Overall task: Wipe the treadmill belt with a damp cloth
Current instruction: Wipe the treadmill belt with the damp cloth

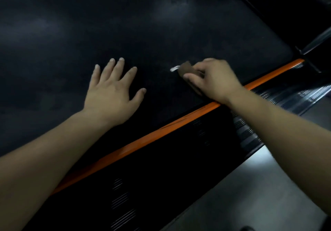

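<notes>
Treadmill belt (161,24), black, beside orange trim (143,144).
Left grip (112,94) flat on belt, fingers spread, holding nothing; right grip (213,80) curled round brown cloth (185,68).

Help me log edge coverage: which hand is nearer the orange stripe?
Right. The right hand, gripping the cloth, is beside the orange stripe; the left hand lies flat farther onto the belt.

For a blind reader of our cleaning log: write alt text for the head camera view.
A person's right-hand grip pinches a brown cloth against the dark treadmill belt, beside a short white mark. The left-hand grip lies flat on the belt, fingers spread; an orange stripe edges the belt nearer the camera.
</notes>
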Action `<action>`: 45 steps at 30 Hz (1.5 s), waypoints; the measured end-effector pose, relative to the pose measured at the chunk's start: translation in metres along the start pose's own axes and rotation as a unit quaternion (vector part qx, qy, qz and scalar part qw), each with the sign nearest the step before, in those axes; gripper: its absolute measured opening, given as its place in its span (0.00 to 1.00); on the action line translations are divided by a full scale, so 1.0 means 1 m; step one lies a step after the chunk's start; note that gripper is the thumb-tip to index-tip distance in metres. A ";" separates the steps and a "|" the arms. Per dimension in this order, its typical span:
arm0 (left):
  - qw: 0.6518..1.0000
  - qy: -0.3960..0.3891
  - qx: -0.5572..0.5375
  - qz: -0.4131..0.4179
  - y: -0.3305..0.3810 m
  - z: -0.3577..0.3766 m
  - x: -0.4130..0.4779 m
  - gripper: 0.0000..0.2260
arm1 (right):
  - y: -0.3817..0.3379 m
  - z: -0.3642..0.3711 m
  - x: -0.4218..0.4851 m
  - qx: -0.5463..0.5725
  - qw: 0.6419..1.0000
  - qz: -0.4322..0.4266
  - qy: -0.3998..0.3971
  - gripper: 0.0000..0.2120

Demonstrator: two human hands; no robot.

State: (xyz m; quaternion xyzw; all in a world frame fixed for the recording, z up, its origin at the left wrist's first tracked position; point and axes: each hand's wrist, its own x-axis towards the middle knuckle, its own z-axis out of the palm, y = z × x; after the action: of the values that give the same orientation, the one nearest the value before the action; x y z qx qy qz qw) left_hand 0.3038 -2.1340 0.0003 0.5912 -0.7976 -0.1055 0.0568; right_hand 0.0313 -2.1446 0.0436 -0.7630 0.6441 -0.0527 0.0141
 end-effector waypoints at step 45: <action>1.000 0.021 0.011 -0.015 -0.168 -0.023 -0.135 0.35 | -0.216 0.039 -0.014 0.099 0.993 -0.068 0.014 0.13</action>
State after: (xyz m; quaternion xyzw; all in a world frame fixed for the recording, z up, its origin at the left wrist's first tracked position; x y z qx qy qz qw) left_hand 0.5048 -2.0542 -0.0119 0.6057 -0.7884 -0.0855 0.0652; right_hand 0.2448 -2.0960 0.0233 -0.7988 0.5829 -0.1276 0.0772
